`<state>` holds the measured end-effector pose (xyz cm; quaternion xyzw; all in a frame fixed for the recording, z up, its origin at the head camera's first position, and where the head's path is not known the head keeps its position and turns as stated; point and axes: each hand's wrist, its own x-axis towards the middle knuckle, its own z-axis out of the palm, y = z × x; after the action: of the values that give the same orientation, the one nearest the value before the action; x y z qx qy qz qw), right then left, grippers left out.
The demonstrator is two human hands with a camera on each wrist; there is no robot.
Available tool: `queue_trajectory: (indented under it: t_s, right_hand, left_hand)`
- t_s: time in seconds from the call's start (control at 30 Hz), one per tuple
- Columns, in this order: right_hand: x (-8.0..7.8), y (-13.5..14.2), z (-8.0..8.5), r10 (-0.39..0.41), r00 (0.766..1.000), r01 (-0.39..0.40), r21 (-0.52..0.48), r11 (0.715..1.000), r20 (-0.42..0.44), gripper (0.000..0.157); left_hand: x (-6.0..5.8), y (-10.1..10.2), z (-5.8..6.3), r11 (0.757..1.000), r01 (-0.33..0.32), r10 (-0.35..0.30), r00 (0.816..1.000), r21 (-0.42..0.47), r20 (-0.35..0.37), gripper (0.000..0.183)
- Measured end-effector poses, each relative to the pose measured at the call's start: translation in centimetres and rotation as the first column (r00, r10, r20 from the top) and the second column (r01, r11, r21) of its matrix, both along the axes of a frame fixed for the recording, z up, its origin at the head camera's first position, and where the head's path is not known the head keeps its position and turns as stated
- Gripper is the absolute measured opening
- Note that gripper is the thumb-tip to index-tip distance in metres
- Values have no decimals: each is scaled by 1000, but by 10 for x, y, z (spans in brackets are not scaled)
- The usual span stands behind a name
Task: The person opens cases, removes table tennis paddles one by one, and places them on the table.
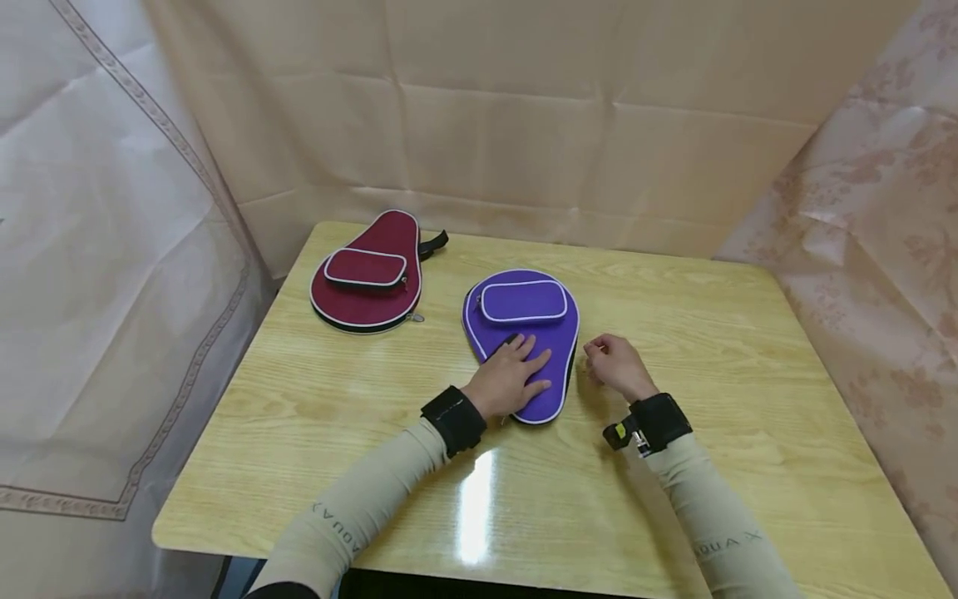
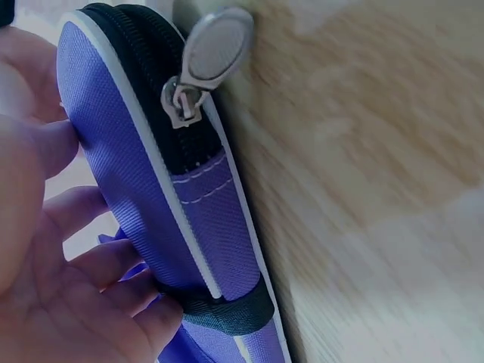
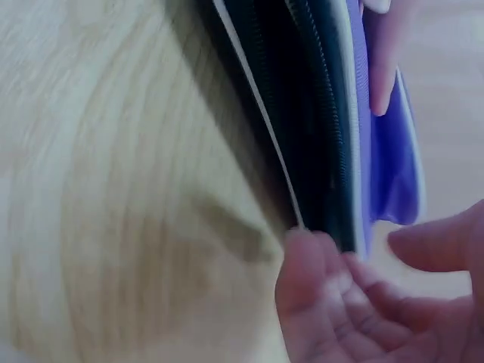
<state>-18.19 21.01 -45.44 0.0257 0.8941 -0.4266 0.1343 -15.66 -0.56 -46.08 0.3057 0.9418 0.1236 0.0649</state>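
A purple table tennis paddle case [image 1: 555, 337] with white piping and a small front pocket [image 1: 524, 301] lies on the table, narrow end toward me. Across its lower part rests my left hand [image 1: 503, 380], fingers spread and straight. In the left wrist view, a metal zipper pull [image 2: 219, 49] and a black strap [image 2: 234, 314] show on the case's edge. Just right of the case is my right hand [image 1: 618, 366], fingers loosely bent, apparently holding nothing. The right wrist view shows the unzipped side gap [image 3: 302, 113], dark inside; its thumb stands apart from the fingers.
A dark red paddle case [image 1: 382, 304] of the same shape, with a black strap [image 1: 434, 244], lies at the back left of the wooden table [image 1: 711, 499]. A beige cloth [image 1: 494, 116] hangs behind the table, with patterned cloths at both sides.
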Motion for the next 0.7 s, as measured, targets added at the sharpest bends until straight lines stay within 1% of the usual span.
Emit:
queue_trajectory:
  t_s: [0.03,0.1,0.17,0.3,0.4,0.53,0.7]
  right_hand:
    - [-2,1,-4,-14,1000,15,-52,999,13,36]
    - [-6,1,-11,-49,998,56,-160,986,45,37]
    - [-8,1,-16,-83,994,98,-220,971,77,38]
    - [-12,1,-20,-168,978,199,-290,936,127,40]
    - [-14,4,-21,-206,968,243,-333,911,144,38]
    - [-11,7,-19,-212,965,257,-388,885,156,31]
    - [-5,14,-11,-227,960,277,-438,855,163,21]
  left_hand:
    - [1,2,0,1000,0,0,1000,1,3,55]
    - [2,6,-1,1000,2,-2,1000,2,8,55]
    - [3,11,-1,1000,5,-5,1000,6,16,55]
    - [3,19,-3,1000,20,-20,1000,20,12,57]
    - [1,19,-4,999,29,-29,999,19,14,58]
    - [-1,12,-3,999,13,-14,1000,32,24,59]
    - [-3,-6,-1,997,-23,22,1000,73,13,58]
